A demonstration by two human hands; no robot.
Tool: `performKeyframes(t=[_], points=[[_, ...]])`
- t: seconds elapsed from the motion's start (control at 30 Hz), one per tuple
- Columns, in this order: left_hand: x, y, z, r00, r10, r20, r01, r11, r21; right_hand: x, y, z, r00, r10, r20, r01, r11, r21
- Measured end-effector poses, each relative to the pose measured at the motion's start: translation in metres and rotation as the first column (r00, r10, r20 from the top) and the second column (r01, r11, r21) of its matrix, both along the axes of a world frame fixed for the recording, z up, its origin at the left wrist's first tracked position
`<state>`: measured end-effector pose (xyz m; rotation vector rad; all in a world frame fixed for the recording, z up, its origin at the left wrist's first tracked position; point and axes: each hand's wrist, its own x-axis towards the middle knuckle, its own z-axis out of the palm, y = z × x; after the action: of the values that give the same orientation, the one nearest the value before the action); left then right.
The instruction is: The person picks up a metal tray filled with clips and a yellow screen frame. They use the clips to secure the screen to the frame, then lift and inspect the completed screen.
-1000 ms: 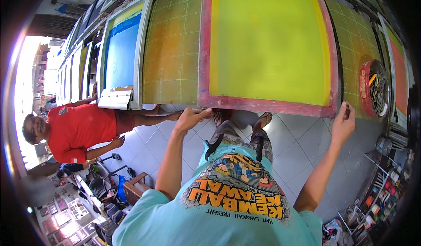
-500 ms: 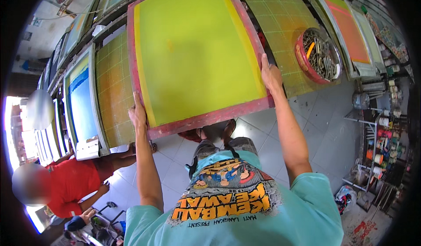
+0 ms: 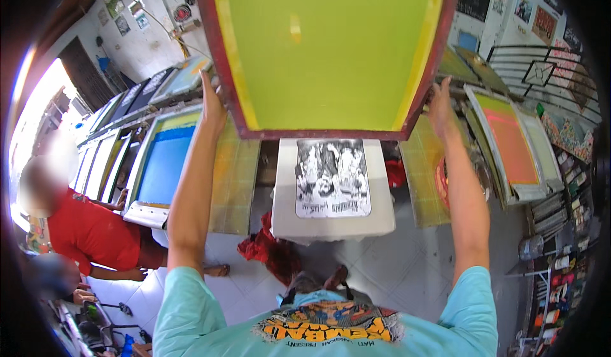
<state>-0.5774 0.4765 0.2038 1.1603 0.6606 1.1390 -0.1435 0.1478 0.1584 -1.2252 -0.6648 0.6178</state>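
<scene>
At the far left, a co-worker in a red shirt point(image 3: 95, 230) stands beside a blue screen point(image 3: 167, 166) in a pale frame. Next comes the left hand point(image 3: 214, 107), its thumb pointing up and its fingers gripping the left side of a large yellow-green framed screen point(image 3: 331, 58), the fingertips partly hidden behind the rim. That framed screen is raised in the middle, tilted, its lower edge above a pale panel point(image 3: 383, 198) bearing a black-and-white print point(image 3: 332, 179); a red cloth point(image 3: 273, 252) lies to the panel's lower left. The right hand point(image 3: 441, 110) clasps the opposite side, thumb up, remaining fingers mostly out of sight. Behind the right forearm, a round red tin point(image 3: 440, 180) sits on a grid-lined surface point(image 3: 417, 191), and further right leans a pink-and-orange screen point(image 3: 509, 144).
</scene>
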Motion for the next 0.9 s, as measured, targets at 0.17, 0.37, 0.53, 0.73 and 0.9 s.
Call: performKeyframes(t=[0.17,0.37,0.53,0.73,0.9], points=[[0.001,-0.045,0.18,0.89,-0.347,0.297,0.325,0.938,0.121,-0.029,-0.015,0.168,0.993,0.114,-0.019,-0.104,0.957,0.272],[-0.121,0.04,0.088,0.83,-0.112,-0.547,0.53,0.466,0.708,-0.091,-0.074,0.116,0.795,0.599,0.091,-0.601,0.799,-0.013],[-0.139,-0.114,-0.068,0.86,-0.432,-0.27,0.422,0.901,-0.099,-0.088,-0.149,-0.082,0.823,0.192,0.535,0.298,0.656,-0.694],[-0.164,-0.172,-0.211,0.766,-0.288,-0.574,0.285,0.954,-0.098,-0.165,-0.177,-0.193,0.894,-0.041,0.446,0.276,0.835,-0.476],[-0.137,-0.16,-0.257,0.581,0.085,-0.809,-0.021,0.996,0.09,-0.176,-0.142,-0.215,0.826,-0.141,0.546,0.496,0.642,-0.585]])
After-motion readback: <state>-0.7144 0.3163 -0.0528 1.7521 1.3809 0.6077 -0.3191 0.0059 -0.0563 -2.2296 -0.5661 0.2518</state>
